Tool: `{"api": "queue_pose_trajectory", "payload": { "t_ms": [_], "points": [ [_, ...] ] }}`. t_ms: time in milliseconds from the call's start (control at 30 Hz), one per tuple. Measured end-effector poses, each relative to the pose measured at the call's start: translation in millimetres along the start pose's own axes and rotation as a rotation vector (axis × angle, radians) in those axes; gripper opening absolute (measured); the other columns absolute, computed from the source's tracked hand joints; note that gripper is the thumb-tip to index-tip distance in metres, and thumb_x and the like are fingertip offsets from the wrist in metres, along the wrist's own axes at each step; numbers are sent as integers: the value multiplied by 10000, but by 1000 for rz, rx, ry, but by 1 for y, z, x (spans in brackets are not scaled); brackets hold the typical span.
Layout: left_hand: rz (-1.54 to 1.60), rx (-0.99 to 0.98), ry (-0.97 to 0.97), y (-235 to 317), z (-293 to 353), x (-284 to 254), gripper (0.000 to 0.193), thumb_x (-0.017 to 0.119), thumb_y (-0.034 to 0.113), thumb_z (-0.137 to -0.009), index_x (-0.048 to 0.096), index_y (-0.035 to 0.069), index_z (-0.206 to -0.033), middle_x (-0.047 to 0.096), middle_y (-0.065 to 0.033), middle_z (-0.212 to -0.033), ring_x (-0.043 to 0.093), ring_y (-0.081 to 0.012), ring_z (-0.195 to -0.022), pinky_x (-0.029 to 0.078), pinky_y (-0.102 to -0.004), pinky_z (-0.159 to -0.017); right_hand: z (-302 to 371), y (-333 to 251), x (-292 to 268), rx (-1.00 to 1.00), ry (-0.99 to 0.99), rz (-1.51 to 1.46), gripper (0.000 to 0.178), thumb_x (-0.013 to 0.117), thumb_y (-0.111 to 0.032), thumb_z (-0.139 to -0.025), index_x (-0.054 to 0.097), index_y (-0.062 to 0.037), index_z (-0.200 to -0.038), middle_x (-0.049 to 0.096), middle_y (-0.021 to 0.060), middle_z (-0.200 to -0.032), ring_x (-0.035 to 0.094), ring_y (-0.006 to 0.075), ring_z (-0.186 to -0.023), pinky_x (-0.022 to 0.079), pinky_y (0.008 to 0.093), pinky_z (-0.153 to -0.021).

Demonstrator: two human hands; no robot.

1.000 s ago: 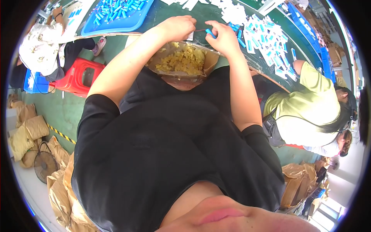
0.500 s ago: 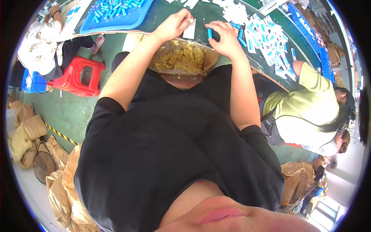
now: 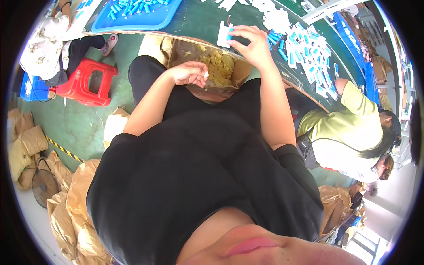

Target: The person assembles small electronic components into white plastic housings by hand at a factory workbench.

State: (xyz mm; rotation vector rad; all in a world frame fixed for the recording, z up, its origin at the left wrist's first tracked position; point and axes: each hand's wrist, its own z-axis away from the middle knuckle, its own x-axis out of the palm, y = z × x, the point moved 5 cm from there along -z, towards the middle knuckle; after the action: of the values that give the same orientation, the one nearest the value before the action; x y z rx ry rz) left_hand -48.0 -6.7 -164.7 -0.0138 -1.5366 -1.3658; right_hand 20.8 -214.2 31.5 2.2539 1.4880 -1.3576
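Note:
At the near edge of the green table, my right hand (image 3: pixel 252 42) pinches a small blue cylinder (image 3: pixel 230 32) with a thin red wire at its top. The cylinder lies against a white card (image 3: pixel 222 36) with cut-out edges. My left hand (image 3: pixel 189 73) is lower, in front of the table, fingers curled with a small pale scrap (image 3: pixel 206 74) at the fingertips. Just beyond it, below the table edge, is an open carton (image 3: pixel 242 73) of crumpled yellow scraps (image 3: pixel 218 64).
A blue tray (image 3: pixel 165 22) of blue cylinders stands at the table's left. White cards with blue cylinders (image 3: pixel 309 55) are heaped at the right, beside a co-worker in a yellow-green shirt (image 3: pixel 353 115). A red stool (image 3: pixel 90 84) and paper sacks (image 3: pixel 81 194) are left.
My left hand has come down from the table toward the carton, with a pale scrap at its fingertips. My right hand has moved left, bringing the blue cylinder onto the white card.

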Motion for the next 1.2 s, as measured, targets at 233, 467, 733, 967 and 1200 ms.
{"api": "queue_pose_trajectory", "payload": {
  "t_ms": [233,467,733,967,1200],
  "points": [
    [-506,255,1455,-31,15,-142,200,592,35,-986,715,-59,-1112,767,-170,-944,773,-275,-782,656,-385,-716,-2,-8,25,15,-170,22,306,892,-263,-853,855,-204,-1151,793,22,-1287,682,225,-1122,445,444,-1072],
    [-1010,28,1124,-36,-12,-113,170,692,152,-879,849,102,-924,816,-175,-997,794,-318,-996,617,-432,-905,10,-11,19,33,-146,129,361,884,-299,-832,844,-232,-1185,773,-40,-1350,645,207,-1193,383,449,-1110],
    [-1493,225,514,-8,-28,2,212,614,93,-862,816,88,-925,792,-169,-919,772,-360,-941,605,-456,-861,16,-10,14,2,-52,139,329,892,-291,-807,835,-202,-1119,793,-23,-1273,662,190,-1140,390,419,-1044],
    [-927,78,-384,97,-20,164,157,575,-54,-838,704,27,-804,689,-35,-774,642,-135,-731,505,-310,-634,54,56,-93,269,374,273,344,915,-242,-782,811,-119,-1087,781,144,-1222,697,363,-1189,510,497,-1062],
    [-614,953,194,267,-129,121,207,535,-92,-905,693,29,-850,691,-33,-832,591,-84,-649,482,-264,-603,62,141,-185,635,448,910,394,834,-327,-863,804,-137,-1207,709,149,-1367,599,416,-1315,463,523,-1104]
  ]
}}
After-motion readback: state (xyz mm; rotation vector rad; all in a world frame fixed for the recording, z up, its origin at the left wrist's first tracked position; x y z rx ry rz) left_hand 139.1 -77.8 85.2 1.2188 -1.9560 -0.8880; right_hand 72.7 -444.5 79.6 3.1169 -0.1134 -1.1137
